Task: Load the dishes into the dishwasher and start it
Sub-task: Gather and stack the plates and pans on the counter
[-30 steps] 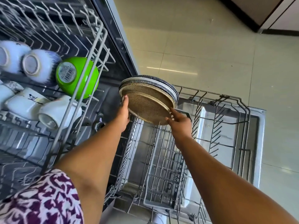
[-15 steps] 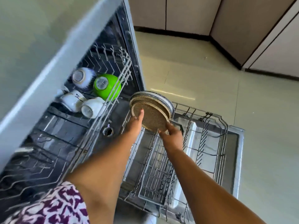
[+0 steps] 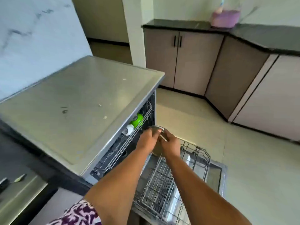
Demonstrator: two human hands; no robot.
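Note:
A stack of speckled brown plates [image 3: 157, 150] stands on edge at the back of the pulled-out lower rack [image 3: 172, 179] of the open dishwasher. My left hand [image 3: 146, 140] and my right hand [image 3: 169, 144] both grip the top rim of the stack, fingers curled over it, and hide most of it. In the upper rack [image 3: 129, 143] a green bowl [image 3: 137, 120] and a white cup [image 3: 128, 129] show under the dishwasher top.
The steel dishwasher top [image 3: 81, 108] fills the left. The open door [image 3: 217, 177] lies flat on the tiled floor [image 3: 243, 159]. Beige cabinets [image 3: 183, 62] with a black counter run along the back and right, with a purple container [image 3: 225, 17] on it.
My head has risen and pulled back, so the dishwasher top and cabinets now show. Both hands have shifted from the plates' sides and bottom to their top rim.

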